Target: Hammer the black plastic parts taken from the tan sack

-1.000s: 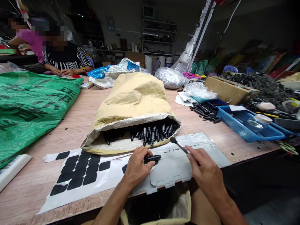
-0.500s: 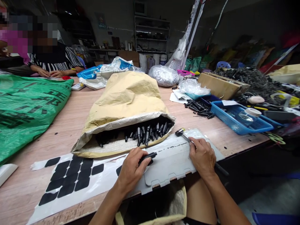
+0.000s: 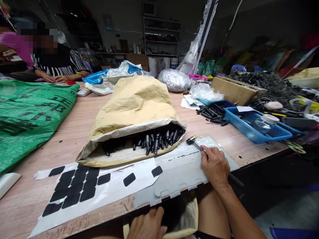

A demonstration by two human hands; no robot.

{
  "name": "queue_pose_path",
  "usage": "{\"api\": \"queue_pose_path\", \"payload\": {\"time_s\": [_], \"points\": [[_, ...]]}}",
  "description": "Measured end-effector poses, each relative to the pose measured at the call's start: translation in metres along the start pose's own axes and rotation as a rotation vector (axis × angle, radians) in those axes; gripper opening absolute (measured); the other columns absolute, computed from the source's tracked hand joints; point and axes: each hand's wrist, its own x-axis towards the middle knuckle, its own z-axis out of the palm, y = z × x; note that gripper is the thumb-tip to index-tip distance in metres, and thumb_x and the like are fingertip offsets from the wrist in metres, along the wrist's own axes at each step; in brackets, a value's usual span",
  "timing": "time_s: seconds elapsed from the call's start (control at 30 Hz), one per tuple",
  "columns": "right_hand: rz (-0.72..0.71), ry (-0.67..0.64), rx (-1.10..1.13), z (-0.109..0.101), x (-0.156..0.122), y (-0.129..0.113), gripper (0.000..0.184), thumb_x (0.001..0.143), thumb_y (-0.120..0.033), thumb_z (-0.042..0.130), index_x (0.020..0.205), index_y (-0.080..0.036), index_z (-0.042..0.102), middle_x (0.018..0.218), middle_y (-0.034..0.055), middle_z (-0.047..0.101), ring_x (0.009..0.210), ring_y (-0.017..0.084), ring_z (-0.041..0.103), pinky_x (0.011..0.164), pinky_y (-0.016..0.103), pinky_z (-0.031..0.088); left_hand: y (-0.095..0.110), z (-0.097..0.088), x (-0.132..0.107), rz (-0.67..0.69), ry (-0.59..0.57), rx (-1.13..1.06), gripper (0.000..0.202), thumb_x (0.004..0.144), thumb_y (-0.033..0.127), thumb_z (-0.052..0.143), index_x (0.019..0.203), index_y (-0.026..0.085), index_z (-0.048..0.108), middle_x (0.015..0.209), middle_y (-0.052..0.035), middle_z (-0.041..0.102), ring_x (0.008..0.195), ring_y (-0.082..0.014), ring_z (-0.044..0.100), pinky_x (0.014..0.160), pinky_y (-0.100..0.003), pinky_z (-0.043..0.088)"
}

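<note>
My right hand [image 3: 215, 164] is closed round the handle of a small hammer [image 3: 191, 139], whose black and yellow head lies over a grey board [image 3: 183, 171]. The dark grip sticks out behind the hand. Below the table edge, my left hand [image 3: 148, 224] is over the mouth of a lower sack [image 3: 191, 212], thumb and forefinger apart, with nothing seen between them. Part of this hand is cut off by the frame. In front, a tan sack [image 3: 138, 103] lies with its mouth towards me, and several black pen-like parts [image 3: 156, 142] show inside.
A white sheet with black rounded squares [image 3: 87, 195] lies at left, beside a green sack [image 3: 32, 116]. At right are loose black parts [image 3: 211, 113], a blue basket [image 3: 251, 132] and a cardboard box [image 3: 235, 89]. Across the table sits a person in striped sleeves [image 3: 74, 63].
My left hand has moved from above the board down to the lower sack. The black part it held is out of sight. My right hand and the hammer have stayed in place.
</note>
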Motion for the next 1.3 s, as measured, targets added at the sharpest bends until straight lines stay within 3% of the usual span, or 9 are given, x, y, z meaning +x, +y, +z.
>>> {"api": "queue_pose_path", "payload": {"time_s": [0.13, 0.23, 0.33, 0.47, 0.63, 0.73, 0.87, 1.03, 1.3], "points": [[0.001, 0.000, -0.003, 0.000, 0.000, -0.001, 0.027, 0.095, -0.023, 0.058, 0.118, -0.025, 0.073, 0.097, 0.0046, 0.066, 0.086, 0.020, 0.051, 0.072, 0.033, 0.031, 0.012, -0.054, 0.003, 0.149, 0.180, -0.246, 0.020, 0.093, 0.043, 0.051, 0.088, 0.030, 0.066, 0.079, -0.0006, 0.075, 0.075, -0.0230, 0.072, 0.065, -0.031, 0.047], [0.007, -0.005, -0.002, -0.001, 0.000, -0.001, 0.028, 0.094, -0.022, 0.059, 0.119, -0.026, 0.072, 0.097, 0.0043, 0.066, 0.086, 0.020, 0.051, 0.072, 0.033, 0.031, 0.012, -0.103, 0.030, 0.034, 0.536, -0.252, 0.023, 0.095, 0.043, 0.048, 0.089, 0.026, 0.063, 0.079, 0.0000, 0.072, 0.063, -0.0183, 0.063, 0.061, -0.030, 0.043], [0.010, -0.009, -0.002, -0.002, 0.001, -0.001, 0.027, 0.095, -0.023, 0.059, 0.118, -0.026, 0.073, 0.098, 0.0042, 0.066, 0.086, 0.020, 0.052, 0.071, 0.033, 0.031, 0.005, -0.138, 0.072, -0.106, 0.771, -0.147, 0.018, 0.090, 0.040, 0.055, 0.089, 0.024, 0.062, 0.088, -0.0026, 0.072, 0.075, -0.0209, 0.065, 0.063, -0.030, 0.040], [0.013, -0.003, 0.005, -0.002, 0.000, -0.001, 0.027, 0.095, -0.023, 0.059, 0.118, -0.026, 0.073, 0.098, 0.0044, 0.066, 0.087, 0.020, 0.052, 0.072, 0.034, 0.031, -0.003, -0.159, 0.106, -0.275, 0.699, -0.021, 0.022, 0.085, 0.042, 0.058, 0.091, 0.023, 0.066, 0.093, -0.0071, 0.074, 0.085, -0.0289, 0.067, 0.062, -0.033, 0.037], [0.023, -0.019, 0.011, -0.003, 0.000, -0.001, 0.028, 0.095, -0.023, 0.059, 0.119, -0.026, 0.072, 0.098, 0.0044, 0.066, 0.088, 0.020, 0.053, 0.072, 0.034, 0.031, -0.018, -0.158, 0.092, -0.303, 0.714, 0.020, 0.023, 0.087, 0.043, 0.056, 0.094, 0.026, 0.071, 0.090, -0.0057, 0.074, 0.084, -0.0300, 0.067, 0.062, -0.033, 0.036], [0.029, -0.019, 0.013, -0.003, 0.000, -0.001, 0.028, 0.095, -0.023, 0.058, 0.119, -0.026, 0.072, 0.098, 0.0041, 0.067, 0.087, 0.020, 0.052, 0.072, 0.034, 0.030, -0.028, -0.141, 0.070, -0.058, 0.778, -0.041, 0.026, 0.090, 0.043, 0.058, 0.103, 0.026, 0.071, 0.096, -0.0031, 0.073, 0.079, -0.0228, 0.065, 0.066, -0.031, 0.042], [0.031, -0.021, 0.010, -0.003, -0.001, -0.002, 0.028, 0.095, -0.023, 0.058, 0.119, -0.027, 0.072, 0.098, 0.0043, 0.066, 0.089, 0.021, 0.052, 0.073, 0.034, 0.032, -0.029, -0.108, 0.054, 0.233, 0.639, -0.098, 0.021, 0.092, 0.035, 0.060, 0.109, 0.027, 0.070, 0.099, -0.0010, 0.071, 0.084, -0.0193, 0.065, 0.072, -0.029, 0.046], [0.023, -0.053, -0.003, -0.006, 0.002, -0.004, 0.029, 0.096, -0.024, 0.056, 0.120, -0.026, 0.071, 0.101, 0.0059, 0.066, 0.091, 0.022, 0.053, 0.075, 0.034, 0.035, -0.022, -0.087, 0.062, 0.227, 0.609, -0.110, 0.017, 0.090, 0.027, 0.063, 0.106, 0.025, 0.068, 0.101, -0.0029, 0.069, 0.098, -0.0229, 0.064, 0.083, -0.033, 0.048], [0.004, -0.266, 0.202, -0.026, 0.019, -0.001, 0.028, 0.100, -0.026, 0.047, 0.119, -0.022, 0.068, 0.102, 0.0067, 0.064, 0.095, 0.022, 0.061, 0.079, 0.033, 0.045, -0.026, -0.088, 0.077, 0.262, 0.568, -0.248, 0.015, 0.087, 0.031, 0.068, 0.100, 0.024, 0.071, 0.092, -0.0030, 0.067, 0.089, -0.0222, 0.061, 0.077, -0.033, 0.046]]}}
